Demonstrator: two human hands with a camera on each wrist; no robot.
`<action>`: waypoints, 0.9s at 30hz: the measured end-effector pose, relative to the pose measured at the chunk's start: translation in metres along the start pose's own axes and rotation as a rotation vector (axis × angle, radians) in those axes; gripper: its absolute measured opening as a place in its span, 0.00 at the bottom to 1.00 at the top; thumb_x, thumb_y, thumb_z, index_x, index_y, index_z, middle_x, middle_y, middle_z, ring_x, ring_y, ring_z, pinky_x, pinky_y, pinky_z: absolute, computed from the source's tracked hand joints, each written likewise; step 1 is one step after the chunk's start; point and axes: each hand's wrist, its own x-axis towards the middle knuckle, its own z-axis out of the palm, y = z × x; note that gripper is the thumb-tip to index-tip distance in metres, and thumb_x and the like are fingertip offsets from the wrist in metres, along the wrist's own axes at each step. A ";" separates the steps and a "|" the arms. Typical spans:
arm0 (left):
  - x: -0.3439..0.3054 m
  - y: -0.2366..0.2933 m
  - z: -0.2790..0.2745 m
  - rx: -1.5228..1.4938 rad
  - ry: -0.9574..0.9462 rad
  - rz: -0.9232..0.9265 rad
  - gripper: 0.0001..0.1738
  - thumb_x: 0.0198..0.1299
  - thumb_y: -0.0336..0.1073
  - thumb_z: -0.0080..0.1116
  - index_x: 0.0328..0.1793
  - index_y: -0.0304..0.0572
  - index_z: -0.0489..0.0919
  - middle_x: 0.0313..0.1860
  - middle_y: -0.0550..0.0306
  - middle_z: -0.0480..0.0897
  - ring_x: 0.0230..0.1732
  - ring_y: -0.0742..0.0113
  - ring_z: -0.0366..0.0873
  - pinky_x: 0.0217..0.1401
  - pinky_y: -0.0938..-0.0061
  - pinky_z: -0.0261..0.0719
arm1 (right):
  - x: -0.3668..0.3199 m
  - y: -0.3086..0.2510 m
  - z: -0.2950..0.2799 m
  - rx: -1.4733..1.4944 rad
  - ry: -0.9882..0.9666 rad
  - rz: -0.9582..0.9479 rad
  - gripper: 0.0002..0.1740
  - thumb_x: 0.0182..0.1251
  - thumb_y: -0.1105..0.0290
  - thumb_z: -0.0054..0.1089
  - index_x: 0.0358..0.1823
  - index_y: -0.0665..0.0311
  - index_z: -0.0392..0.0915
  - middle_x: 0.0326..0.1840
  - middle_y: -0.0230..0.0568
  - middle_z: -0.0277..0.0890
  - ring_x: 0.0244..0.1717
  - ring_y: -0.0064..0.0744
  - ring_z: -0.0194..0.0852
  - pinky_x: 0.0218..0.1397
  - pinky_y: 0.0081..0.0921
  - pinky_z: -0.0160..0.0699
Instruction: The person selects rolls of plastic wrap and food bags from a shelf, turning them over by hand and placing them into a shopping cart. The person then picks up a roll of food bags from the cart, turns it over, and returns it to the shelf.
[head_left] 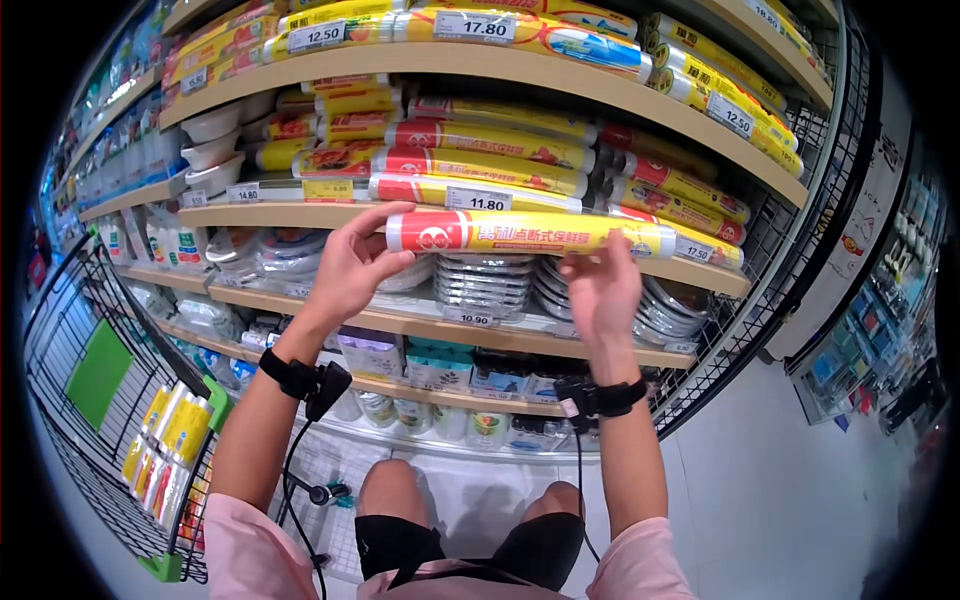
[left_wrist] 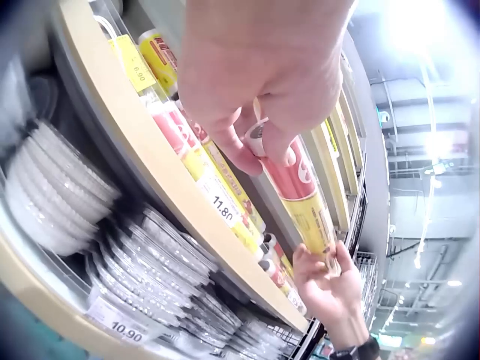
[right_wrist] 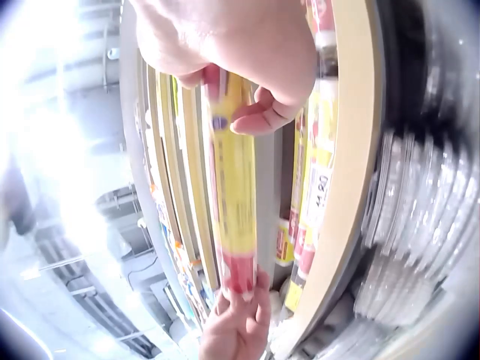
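A long yellow and red roll of cling film (head_left: 540, 232) lies level across both hands, in front of the shelf edge with the 11.80 price tag. My left hand (head_left: 350, 265) grips its red end, thumb in front; the left wrist view shows thumb and fingers around that end of the roll (left_wrist: 300, 187). Near the yellow end, my right hand (head_left: 605, 295) holds it from below and in front. Seen from the right wrist, the fingers bend around the roll (right_wrist: 236, 172). Similar yellow and red rolls (head_left: 480, 160) are stacked on the shelf just behind.
Below sit stacks of foil-like trays (head_left: 483, 285) above a 10.90 tag. White bowls (head_left: 212, 150) stand on the left of the rolls' shelf. A shopping cart (head_left: 60, 400) with several yellow packages (head_left: 185, 425) is at lower left. Wire mesh (head_left: 760, 270) borders the shelves' right side.
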 end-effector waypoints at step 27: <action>0.008 -0.022 0.109 -0.365 0.323 0.401 0.17 0.60 0.15 0.66 0.52 0.31 0.75 0.63 0.36 0.81 0.56 0.62 0.85 0.60 0.71 0.88 | -0.013 -0.069 -0.107 -0.504 0.221 0.072 0.25 0.81 0.69 0.54 0.74 0.66 0.64 0.54 0.45 0.81 0.47 0.34 0.84 0.49 0.29 0.85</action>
